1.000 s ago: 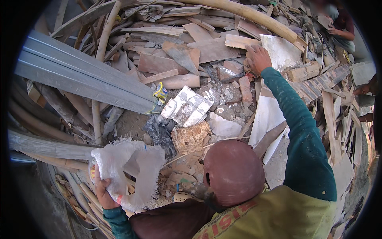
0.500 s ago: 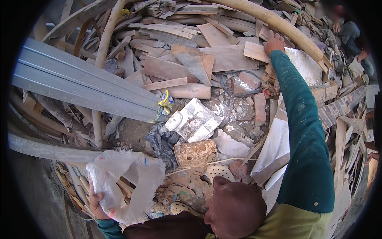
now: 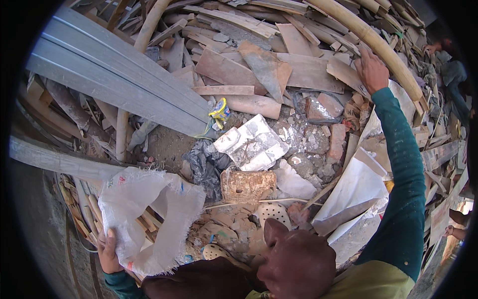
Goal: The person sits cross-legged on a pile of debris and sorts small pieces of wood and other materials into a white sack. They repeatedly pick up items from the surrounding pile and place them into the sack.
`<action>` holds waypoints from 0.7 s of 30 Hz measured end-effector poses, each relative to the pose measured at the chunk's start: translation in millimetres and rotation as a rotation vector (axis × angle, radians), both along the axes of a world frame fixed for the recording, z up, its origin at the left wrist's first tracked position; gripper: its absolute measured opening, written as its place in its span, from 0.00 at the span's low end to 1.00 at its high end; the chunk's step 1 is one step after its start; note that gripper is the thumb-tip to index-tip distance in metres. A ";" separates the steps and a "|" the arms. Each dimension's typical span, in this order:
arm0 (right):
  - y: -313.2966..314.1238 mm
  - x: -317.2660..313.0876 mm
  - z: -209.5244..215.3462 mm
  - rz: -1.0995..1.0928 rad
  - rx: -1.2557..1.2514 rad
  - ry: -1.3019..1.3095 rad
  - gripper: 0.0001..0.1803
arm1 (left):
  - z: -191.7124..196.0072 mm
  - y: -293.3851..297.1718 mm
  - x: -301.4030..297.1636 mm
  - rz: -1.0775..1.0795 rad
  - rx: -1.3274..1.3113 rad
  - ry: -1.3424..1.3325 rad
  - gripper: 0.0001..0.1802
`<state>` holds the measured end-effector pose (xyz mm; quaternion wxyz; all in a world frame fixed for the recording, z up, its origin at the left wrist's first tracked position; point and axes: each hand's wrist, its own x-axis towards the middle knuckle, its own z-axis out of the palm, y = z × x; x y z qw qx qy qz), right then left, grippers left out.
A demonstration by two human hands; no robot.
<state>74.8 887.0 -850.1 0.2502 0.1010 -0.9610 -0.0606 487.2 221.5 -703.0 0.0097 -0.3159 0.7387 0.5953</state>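
Overhead, we see a rubble heap of broken planks (image 3: 234,72), bricks and grit filling the whole view. Largest item: a grey metal channel section (image 3: 119,82), lying diagonal from upper L toward centre. Next, a long pale curved pole (image 3: 371,40) runs across the upper R. Below it, white sheet material (image 3: 356,187) lies tilted at R of centre.

At lower L we hold a white woven sack (image 3: 144,219); its mouth gapes upward, w/ wood strips visible thru the opening. Our left hand (image 3: 107,251) has its grip closed on the sack's lower edge, thumb on top of the fabric.

Centre: white foam-like block (image 3: 254,144), black plastic film (image 3: 206,164) just beside it, a rusty flat plate (image 3: 248,185) below. A small yellow wrapper (image 3: 220,110) sits at the channel's end.

Our right hand (image 3: 371,70), arm in a green sleeve, is stretched to upper R; palm down on a plank piece (image 3: 343,72) beside the pole. Fingers are laid over the piece; whether they clamp it we cannot tell.
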 end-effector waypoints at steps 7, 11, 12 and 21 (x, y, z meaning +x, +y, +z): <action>-139.3 113.5 84.1 0.319 -0.819 -0.222 0.20 | -4.5 2.6 9.4 0.123 0.444 0.307 0.30; -226.9 167.7 59.4 0.370 -1.307 -0.446 0.23 | 3.5 -0.1 17.3 0.161 0.525 0.329 0.28; -245.8 178.9 51.7 0.468 -1.434 -0.608 0.23 | 6.3 -0.3 20.2 0.138 0.531 0.350 0.28; -412.2 264.9 1.0 1.115 -1.436 -1.091 0.20 | 19.7 1.3 45.4 0.274 0.517 0.492 0.26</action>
